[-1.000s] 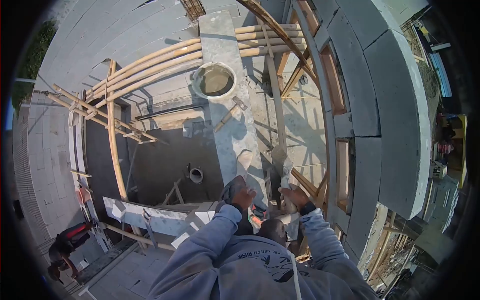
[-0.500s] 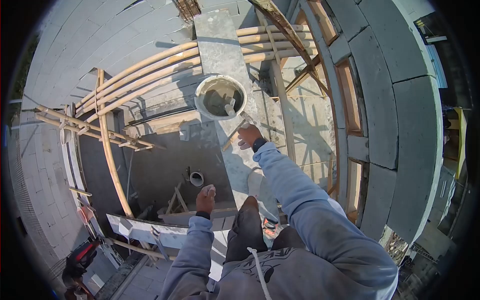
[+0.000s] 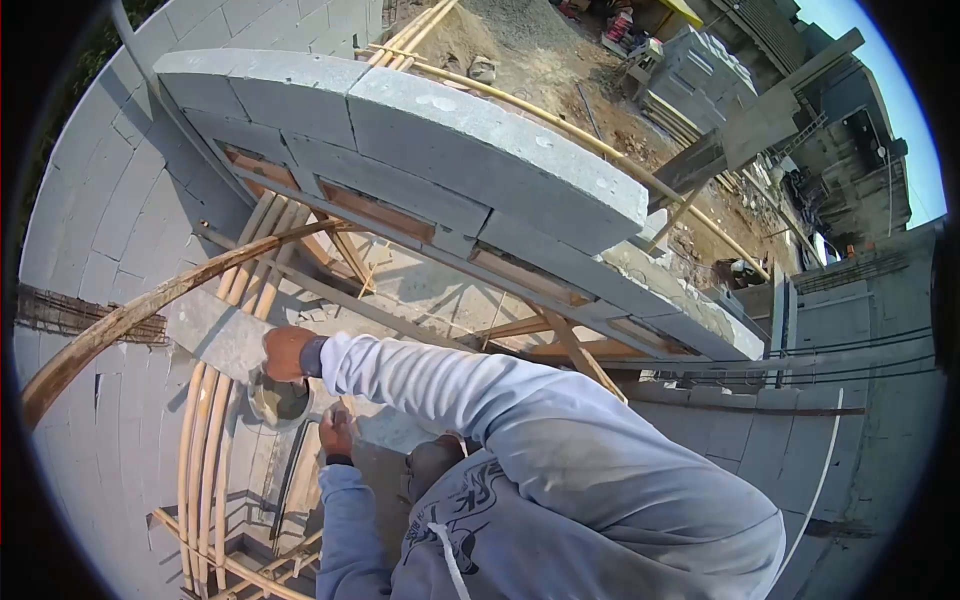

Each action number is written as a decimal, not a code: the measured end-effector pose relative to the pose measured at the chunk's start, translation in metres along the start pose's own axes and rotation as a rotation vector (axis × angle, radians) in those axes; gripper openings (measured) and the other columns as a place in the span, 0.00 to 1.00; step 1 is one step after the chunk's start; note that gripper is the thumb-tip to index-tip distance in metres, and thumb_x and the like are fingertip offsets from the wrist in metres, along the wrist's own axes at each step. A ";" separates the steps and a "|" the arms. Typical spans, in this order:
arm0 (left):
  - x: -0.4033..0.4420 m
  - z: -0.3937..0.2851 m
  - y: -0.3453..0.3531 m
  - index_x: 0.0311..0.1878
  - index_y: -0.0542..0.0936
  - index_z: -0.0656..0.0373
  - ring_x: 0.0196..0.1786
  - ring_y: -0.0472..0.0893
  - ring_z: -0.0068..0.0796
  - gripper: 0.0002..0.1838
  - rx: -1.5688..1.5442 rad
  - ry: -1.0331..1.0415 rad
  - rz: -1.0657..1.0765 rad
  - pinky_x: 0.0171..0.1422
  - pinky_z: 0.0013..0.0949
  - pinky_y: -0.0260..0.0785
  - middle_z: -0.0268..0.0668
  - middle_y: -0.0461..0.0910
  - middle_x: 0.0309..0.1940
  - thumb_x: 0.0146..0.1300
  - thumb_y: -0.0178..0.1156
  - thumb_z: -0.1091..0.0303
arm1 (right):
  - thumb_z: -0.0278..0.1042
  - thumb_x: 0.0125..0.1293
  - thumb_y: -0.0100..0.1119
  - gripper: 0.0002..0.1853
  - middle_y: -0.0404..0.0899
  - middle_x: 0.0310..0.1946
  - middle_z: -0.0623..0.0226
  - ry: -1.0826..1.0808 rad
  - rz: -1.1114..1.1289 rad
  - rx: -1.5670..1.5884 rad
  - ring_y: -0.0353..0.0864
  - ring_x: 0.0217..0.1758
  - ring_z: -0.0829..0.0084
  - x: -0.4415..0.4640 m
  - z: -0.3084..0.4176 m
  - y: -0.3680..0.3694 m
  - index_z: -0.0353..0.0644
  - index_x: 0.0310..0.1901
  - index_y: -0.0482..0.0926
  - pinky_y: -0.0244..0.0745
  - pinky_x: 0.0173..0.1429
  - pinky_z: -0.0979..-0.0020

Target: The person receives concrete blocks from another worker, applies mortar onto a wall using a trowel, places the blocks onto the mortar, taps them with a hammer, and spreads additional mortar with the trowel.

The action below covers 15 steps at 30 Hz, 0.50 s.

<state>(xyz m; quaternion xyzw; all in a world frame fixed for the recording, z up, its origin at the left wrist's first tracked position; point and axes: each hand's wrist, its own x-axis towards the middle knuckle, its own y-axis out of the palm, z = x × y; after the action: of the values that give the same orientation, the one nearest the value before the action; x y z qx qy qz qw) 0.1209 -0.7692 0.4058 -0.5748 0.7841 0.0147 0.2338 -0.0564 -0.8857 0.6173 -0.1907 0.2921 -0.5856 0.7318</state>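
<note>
My right hand (image 3: 288, 353) is closed, just above the rim of a round bucket (image 3: 277, 404) of grey wet mortar. Its fingers are turned away, so what it grips is hidden. A pale board (image 3: 212, 332) runs beneath and behind this hand. Lower down, my left hand (image 3: 337, 430) is held with its fingers curled in, nothing visible in them. A short strip of light wood (image 3: 347, 404) shows just above it. The bucket is partly covered by my right hand.
A wall of grey blocks (image 3: 480, 150) with framed openings rises beside my right arm. A curved timber (image 3: 140, 308) crosses on the left. Bamboo poles (image 3: 200, 450) run below the board. Beyond the wall lie sandy ground (image 3: 520, 50) and stacked blocks (image 3: 700, 72).
My view has swung right, towards the block wall and the ground outside. My right hand is now closer to the bucket, and my left hand has come up near it.
</note>
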 end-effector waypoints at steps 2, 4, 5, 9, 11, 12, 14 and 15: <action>0.019 -0.017 -0.002 0.42 0.76 0.59 0.38 0.80 0.28 0.12 0.070 -0.103 0.187 0.38 0.31 0.70 0.35 0.79 0.36 0.65 0.47 0.64 | 0.37 0.45 0.56 0.14 0.79 0.26 0.44 -0.079 -0.046 0.100 0.80 0.34 0.49 0.014 0.065 -0.067 0.32 0.25 0.81 0.75 0.42 0.59; 0.019 -0.042 0.020 0.43 0.76 0.60 0.39 0.80 0.30 0.12 0.180 -0.070 0.313 0.40 0.32 0.70 0.37 0.80 0.37 0.65 0.48 0.64 | 0.35 0.43 0.57 0.13 0.79 0.27 0.45 -0.167 -0.178 0.074 0.81 0.34 0.52 -0.022 0.129 -0.153 0.32 0.25 0.81 0.76 0.42 0.60; 0.017 -0.043 0.032 0.43 0.76 0.60 0.39 0.80 0.31 0.13 0.254 -0.038 0.379 0.41 0.32 0.70 0.38 0.80 0.37 0.64 0.48 0.63 | 0.36 0.44 0.57 0.13 0.79 0.27 0.45 -0.200 -0.246 0.054 0.81 0.34 0.52 -0.042 0.146 -0.186 0.32 0.26 0.81 0.76 0.42 0.60; -0.013 -0.057 0.103 0.45 0.77 0.61 0.41 0.80 0.36 0.14 0.516 0.133 0.653 0.44 0.34 0.69 0.41 0.80 0.38 0.63 0.50 0.62 | 0.37 0.46 0.58 0.15 0.78 0.28 0.45 -0.168 -0.464 0.002 0.80 0.32 0.52 -0.103 0.153 -0.278 0.30 0.28 0.80 0.76 0.41 0.60; -0.030 -0.079 0.131 0.45 0.77 0.61 0.42 0.79 0.38 0.15 0.628 0.216 0.794 0.45 0.35 0.69 0.43 0.80 0.38 0.62 0.51 0.62 | 0.38 0.48 0.59 0.16 0.78 0.28 0.44 -0.092 -0.600 0.096 0.80 0.31 0.52 -0.139 0.121 -0.304 0.29 0.29 0.79 0.76 0.41 0.60; -0.031 -0.089 0.142 0.46 0.77 0.62 0.43 0.79 0.39 0.16 0.679 0.247 0.860 0.46 0.36 0.69 0.44 0.80 0.38 0.61 0.52 0.61 | 0.38 0.48 0.59 0.17 0.78 0.29 0.44 -0.058 -0.688 0.203 0.79 0.31 0.52 -0.162 0.093 -0.307 0.29 0.29 0.79 0.76 0.41 0.60; -0.036 -0.103 0.162 0.46 0.77 0.62 0.44 0.79 0.41 0.17 0.794 0.307 1.009 0.47 0.36 0.69 0.46 0.80 0.39 0.60 0.52 0.61 | 0.38 0.55 0.56 0.17 0.79 0.29 0.49 -0.093 -0.884 0.448 0.80 0.29 0.58 -0.225 0.017 -0.279 0.27 0.34 0.77 0.77 0.37 0.62; -0.032 -0.110 0.168 0.47 0.77 0.62 0.44 0.79 0.42 0.17 0.851 0.330 1.065 0.48 0.37 0.69 0.46 0.81 0.39 0.60 0.53 0.60 | 0.38 0.60 0.54 0.17 0.80 0.30 0.54 -0.028 -0.819 0.815 0.81 0.30 0.65 -0.270 -0.011 -0.253 0.28 0.40 0.75 0.77 0.34 0.67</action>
<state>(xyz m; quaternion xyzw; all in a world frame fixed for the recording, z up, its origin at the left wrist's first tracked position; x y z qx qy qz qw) -0.0629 -0.7160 0.4744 0.0343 0.9218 -0.2686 0.2774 -0.2908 -0.6843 0.8211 0.0012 -0.0642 -0.8836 0.4638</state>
